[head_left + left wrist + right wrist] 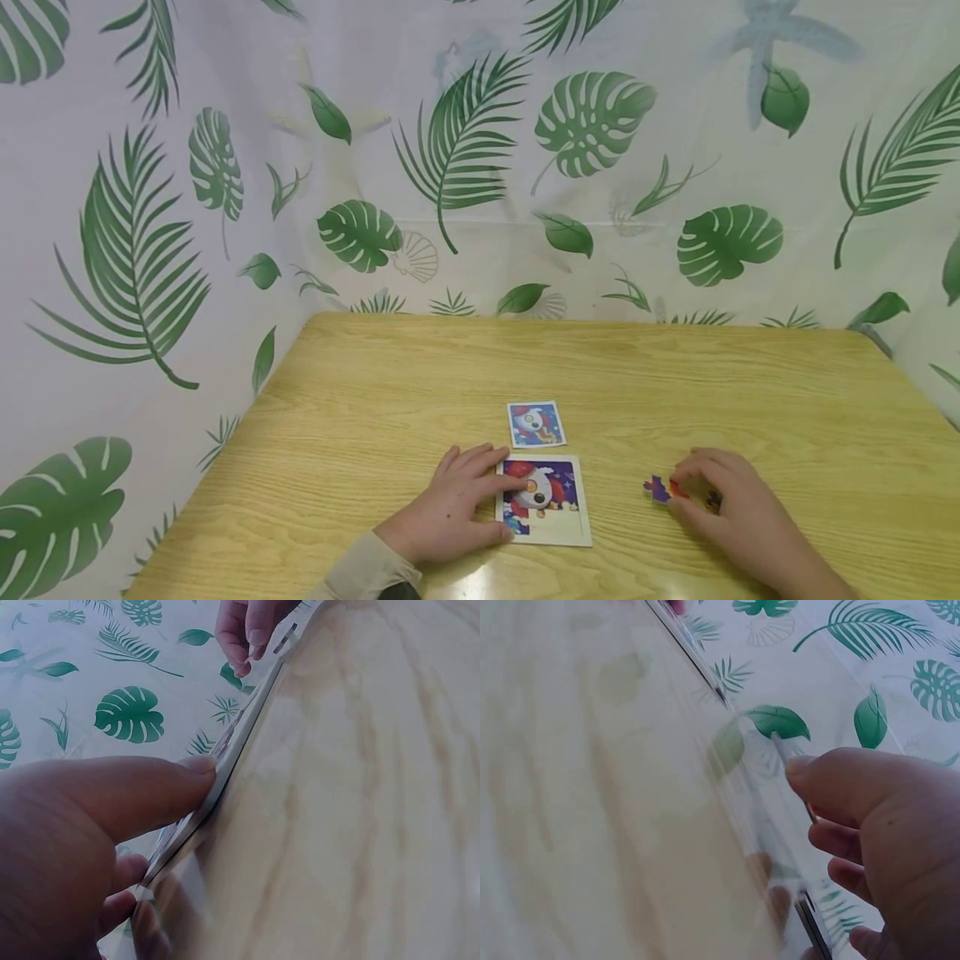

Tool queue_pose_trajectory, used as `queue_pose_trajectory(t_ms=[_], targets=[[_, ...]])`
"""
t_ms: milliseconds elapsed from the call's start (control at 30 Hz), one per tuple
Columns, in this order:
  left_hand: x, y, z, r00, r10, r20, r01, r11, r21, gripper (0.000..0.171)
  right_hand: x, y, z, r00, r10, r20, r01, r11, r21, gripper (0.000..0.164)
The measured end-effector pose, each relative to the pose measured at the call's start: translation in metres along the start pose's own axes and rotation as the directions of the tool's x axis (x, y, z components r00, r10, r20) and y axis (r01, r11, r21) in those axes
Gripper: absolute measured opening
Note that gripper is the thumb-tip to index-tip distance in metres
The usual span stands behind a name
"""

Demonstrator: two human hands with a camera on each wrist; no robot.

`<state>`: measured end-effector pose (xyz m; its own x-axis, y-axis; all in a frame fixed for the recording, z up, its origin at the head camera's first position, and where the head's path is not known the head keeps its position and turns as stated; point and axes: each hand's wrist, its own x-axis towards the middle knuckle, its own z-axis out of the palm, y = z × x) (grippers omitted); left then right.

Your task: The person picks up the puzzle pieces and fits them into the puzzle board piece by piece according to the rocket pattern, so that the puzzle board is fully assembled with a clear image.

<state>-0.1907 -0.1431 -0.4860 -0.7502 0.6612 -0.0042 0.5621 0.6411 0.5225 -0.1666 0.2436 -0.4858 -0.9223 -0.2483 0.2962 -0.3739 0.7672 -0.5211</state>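
My left hand [459, 507] rests on the left side of a white-bordered jigsaw board [551, 539], fingers stretched over its picture and thumb by the lower left corner. The thumb [169, 784] presses on the board's rim in the left wrist view. The picture is a white and red cartoon figure; a bare pale patch shows at the lower right. To the right, my right hand [738, 517] pinches a purple and orange jigsaw piece [657, 489] between thumb and fingers, seen edge-on in the right wrist view. Dark pieces [713, 500] lie under that hand, partly hidden.
A small picture card [536, 425] with a similar figure lies just behind the board. The wooden table [390, 375] reaches back to a leaf-patterned curtain [480, 275], which also hangs along the left and right sides.
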Motion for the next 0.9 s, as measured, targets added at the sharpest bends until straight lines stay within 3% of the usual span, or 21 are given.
queue_pose_trajectory(t_ms=[300,767,900], targets=[[-0.001,0.003,-0.001,1.0,-0.002,0.0,0.002,1.0,0.002,0.056,0.004,-0.03,0.022,1.0,0.02,0.009,-0.021,0.998,0.051,0.02],[0.0,0.003,0.0,1.0,0.013,-0.024,-0.012,1.0,0.017,0.057,0.014,-0.083,0.062,0.995,-0.051,0.09,0.037,0.988,0.149,0.026],[-0.001,0.002,0.0,1.0,0.017,-0.023,-0.016,1.0,0.018,0.057,0.019,-0.093,0.07,0.994,-0.08,0.08,0.068,0.987,0.145,0.026]])
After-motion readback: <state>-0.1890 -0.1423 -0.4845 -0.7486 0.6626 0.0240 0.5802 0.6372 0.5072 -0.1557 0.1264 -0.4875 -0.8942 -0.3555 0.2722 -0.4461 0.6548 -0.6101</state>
